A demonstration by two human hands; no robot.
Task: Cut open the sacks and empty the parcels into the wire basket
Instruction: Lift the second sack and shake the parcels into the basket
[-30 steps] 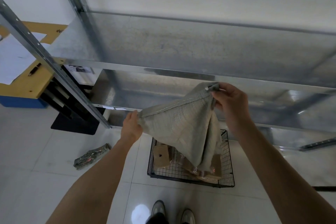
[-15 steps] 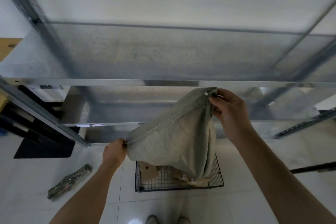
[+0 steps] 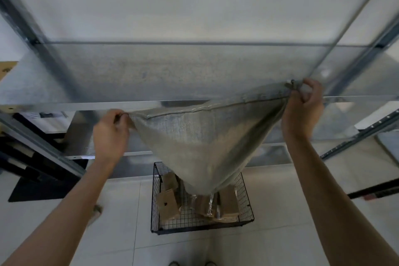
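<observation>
I've got the sack [image 3: 198, 142] upside down, mouth pointing down over the wire basket [image 3: 194, 225], which sits on the floor [image 3: 278, 235] just ahead of my feet. L hand [image 3: 111, 129] pinches one corner of the stitched seam, fingers curled tight round the cloth. R hand [image 3: 302, 110] grips the other corner, a bit higher, so the seam runs slanted betw. the two. The metal shelf [image 3: 172, 75] is right behind the sack; can't tell if the cloth touches it.

Brown cardboard parcels [image 3: 167, 203] lie in the basket already, w/ a clear-wrapped one right under the sack's mouth. The sack tapers to a limp point and hangs slack, so I judge it's nearly or fully empty, tho I can't see inside.

Handling: woven cloth, soft, light, no stiffness of its own, prob a bit slick. The corners by the seam are the best hold b/c the stitching makes a ridge that won't slide thru my fingers. A grip mid-panel would just bunch up and trap stuff. The parcels look light and boxy, not fragile to my eye, so a short drop into the wire seems fine. Risk: one snags in a fold or bounces over the rim.
</observation>
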